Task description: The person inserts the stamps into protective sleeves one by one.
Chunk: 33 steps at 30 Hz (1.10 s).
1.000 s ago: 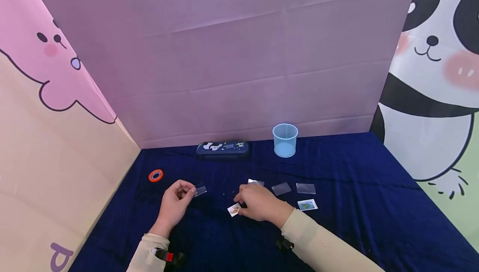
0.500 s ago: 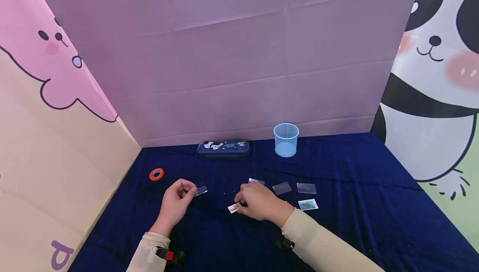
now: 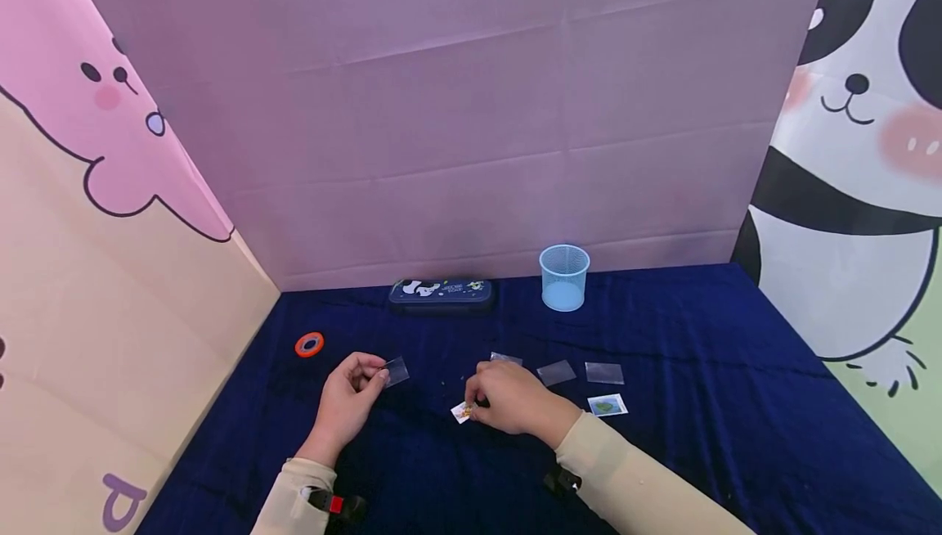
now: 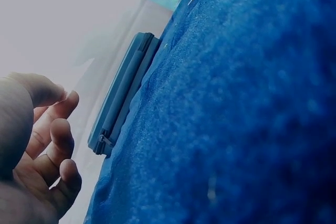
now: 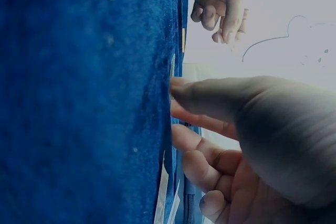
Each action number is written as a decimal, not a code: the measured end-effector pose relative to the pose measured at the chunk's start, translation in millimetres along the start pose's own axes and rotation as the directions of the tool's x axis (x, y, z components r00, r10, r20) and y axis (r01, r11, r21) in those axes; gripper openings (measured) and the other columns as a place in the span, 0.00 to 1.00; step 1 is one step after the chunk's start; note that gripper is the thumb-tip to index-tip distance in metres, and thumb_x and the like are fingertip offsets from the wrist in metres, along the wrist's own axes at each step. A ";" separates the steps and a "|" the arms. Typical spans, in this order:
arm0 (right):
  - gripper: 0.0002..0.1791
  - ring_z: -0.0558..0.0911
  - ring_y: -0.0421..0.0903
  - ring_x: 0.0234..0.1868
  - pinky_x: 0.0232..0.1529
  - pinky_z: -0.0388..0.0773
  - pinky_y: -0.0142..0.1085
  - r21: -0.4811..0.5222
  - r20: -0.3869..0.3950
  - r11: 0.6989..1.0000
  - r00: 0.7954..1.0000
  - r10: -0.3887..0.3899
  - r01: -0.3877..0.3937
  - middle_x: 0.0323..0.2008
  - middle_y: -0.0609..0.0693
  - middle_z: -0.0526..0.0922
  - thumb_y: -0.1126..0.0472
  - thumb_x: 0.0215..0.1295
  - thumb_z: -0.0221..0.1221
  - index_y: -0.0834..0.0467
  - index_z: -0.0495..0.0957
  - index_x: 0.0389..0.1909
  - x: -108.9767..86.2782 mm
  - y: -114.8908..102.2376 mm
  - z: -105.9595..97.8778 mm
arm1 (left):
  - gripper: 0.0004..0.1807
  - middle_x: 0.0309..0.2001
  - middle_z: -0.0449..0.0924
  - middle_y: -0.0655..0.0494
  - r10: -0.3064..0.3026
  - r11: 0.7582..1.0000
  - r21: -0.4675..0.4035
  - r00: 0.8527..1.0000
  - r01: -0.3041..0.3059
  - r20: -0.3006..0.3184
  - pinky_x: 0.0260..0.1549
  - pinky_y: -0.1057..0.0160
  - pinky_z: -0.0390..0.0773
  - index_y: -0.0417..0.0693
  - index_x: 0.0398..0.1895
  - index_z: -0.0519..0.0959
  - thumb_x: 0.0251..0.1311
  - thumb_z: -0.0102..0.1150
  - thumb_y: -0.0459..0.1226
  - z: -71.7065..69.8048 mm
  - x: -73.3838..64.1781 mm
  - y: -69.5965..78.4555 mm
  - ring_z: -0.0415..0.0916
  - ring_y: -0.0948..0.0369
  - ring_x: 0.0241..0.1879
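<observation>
My left hand (image 3: 344,401) pinches a small clear plastic sleeve (image 3: 398,371) between thumb and index finger, held above the cloth. In the left wrist view the other fingers curl loosely, and the sleeve is barely visible against the pale wall. My right hand (image 3: 515,401) has its thumb and index finger on a small printed card like a stamp (image 3: 459,412), partly hidden under the fingertips. Seen edge-on in the right wrist view, that card (image 5: 172,65) is pinched at the cloth. A second stamp-like card (image 3: 607,405), with a green picture, lies right of the right hand.
Three clear sleeves lie behind the right hand: one partly covered sleeve (image 3: 506,357), a middle sleeve (image 3: 556,372) and a right sleeve (image 3: 604,373). A navy pencil case (image 3: 441,296) and blue mesh cup (image 3: 564,277) stand by the back wall. An orange tape roll (image 3: 300,348) lies left.
The sleeve in my left hand has tilted to show more of its face. Less of the card shows past my right fingertips. Both hands have otherwise stayed almost in place.
</observation>
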State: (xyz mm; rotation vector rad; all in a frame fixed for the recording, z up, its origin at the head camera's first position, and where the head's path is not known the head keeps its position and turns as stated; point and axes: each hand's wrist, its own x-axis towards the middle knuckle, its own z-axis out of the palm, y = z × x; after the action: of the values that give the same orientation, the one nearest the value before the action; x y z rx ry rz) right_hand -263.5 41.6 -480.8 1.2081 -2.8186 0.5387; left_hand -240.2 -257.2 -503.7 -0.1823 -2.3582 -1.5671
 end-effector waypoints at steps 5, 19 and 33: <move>0.11 0.74 0.38 0.31 0.37 0.76 0.36 -0.023 0.009 1.000 1.000 0.006 -0.005 0.32 0.42 0.77 0.57 0.64 0.73 0.51 0.89 0.46 -0.9 -0.2 1.3 | 0.08 0.36 0.82 0.49 -0.023 0.999 -0.027 1.000 0.023 0.001 0.25 0.67 0.70 0.46 0.47 0.83 0.68 0.69 0.32 1.7 -2.4 1.4 0.71 0.60 0.25; 0.12 0.70 0.36 0.28 0.32 0.71 0.33 0.060 -0.037 0.998 0.999 0.033 -0.031 0.27 0.39 0.72 0.59 0.63 0.72 0.45 0.79 0.25 -5.6 -0.1 -2.1 | 0.04 0.32 0.80 0.55 -0.001 1.000 0.015 1.000 0.001 -0.001 0.22 0.66 0.69 0.52 0.42 0.86 0.68 0.69 0.34 2.4 -1.5 -2.3 0.69 0.61 0.22; 0.03 0.76 0.38 0.22 0.28 0.76 0.35 0.385 -0.073 0.917 0.987 0.145 -0.106 0.28 0.40 0.78 0.64 0.67 0.65 0.53 0.81 0.35 -2.8 12.9 -30.9 | 0.04 0.32 0.83 0.51 0.085 0.996 -0.019 0.996 -0.085 -0.023 0.26 0.63 0.78 0.49 0.42 0.83 0.69 0.69 0.38 -6.8 10.9 53.4 0.80 0.53 0.28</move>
State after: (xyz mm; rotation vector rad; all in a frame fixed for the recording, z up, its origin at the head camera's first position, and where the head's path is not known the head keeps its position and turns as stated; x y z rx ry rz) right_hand -274.1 61.8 -456.1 1.0080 -2.7997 1.1668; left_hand -234.8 -242.9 -450.9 -0.2648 -2.2867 -1.5456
